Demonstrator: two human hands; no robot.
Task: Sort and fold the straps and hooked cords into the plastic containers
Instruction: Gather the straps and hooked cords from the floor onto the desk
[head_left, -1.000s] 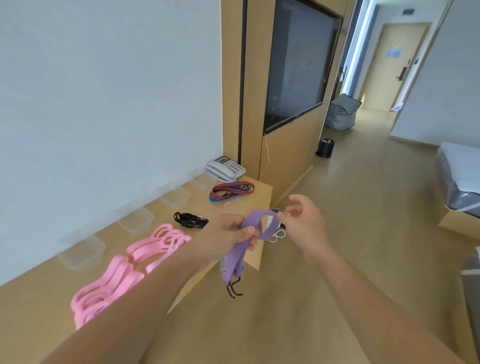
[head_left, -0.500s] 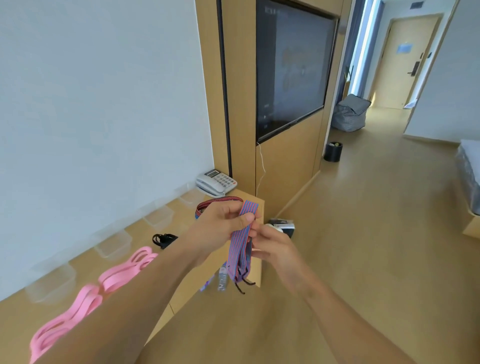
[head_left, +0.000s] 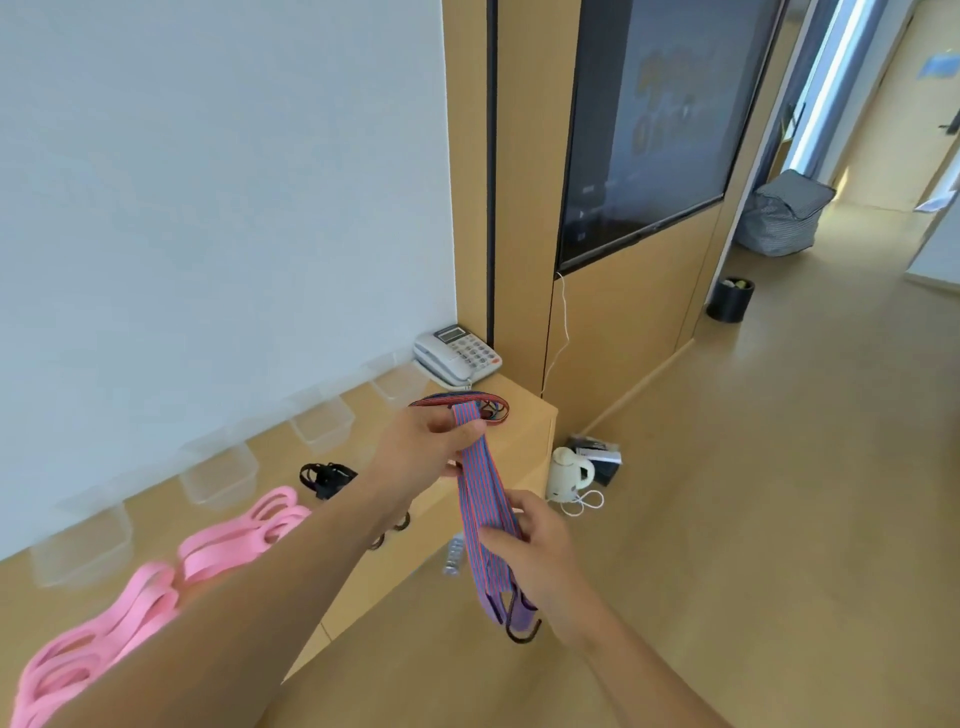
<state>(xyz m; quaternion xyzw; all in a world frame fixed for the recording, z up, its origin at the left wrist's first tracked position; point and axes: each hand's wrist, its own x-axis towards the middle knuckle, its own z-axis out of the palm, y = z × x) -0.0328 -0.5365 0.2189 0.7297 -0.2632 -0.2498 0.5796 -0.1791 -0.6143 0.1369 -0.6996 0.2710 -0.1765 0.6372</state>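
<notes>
along wall, clear containers (head_left: 223, 475) hold nothing visible — left hand (head_left: 426, 441), right hand (head_left: 530, 540) pinch striped cord (head_left: 480, 493).

1. The blue-and-red striped woven cloth cord (head_left: 480, 499) looked matt and ribbed, with dark hooks (head_left: 519, 626) at its lower end.
2. The flat pink straps (head_left: 228, 545) looked smooth and rubbery, with a soft sheen.
3. The clear plastic containers (head_left: 221, 475) were see-through and slightly frosted.
4. The light wooden counter (head_left: 524, 415) had a smooth, matt finish.
5. The pale grey plastic telephone (head_left: 457, 356) looked smooth.
6. The cream plastic kettle (head_left: 569, 475) was glossy.
7. The dark wall screen (head_left: 644, 130) was glassy and reflective.
8. The tan floor (head_left: 779, 493) looked smooth with a dull sheen.
</notes>
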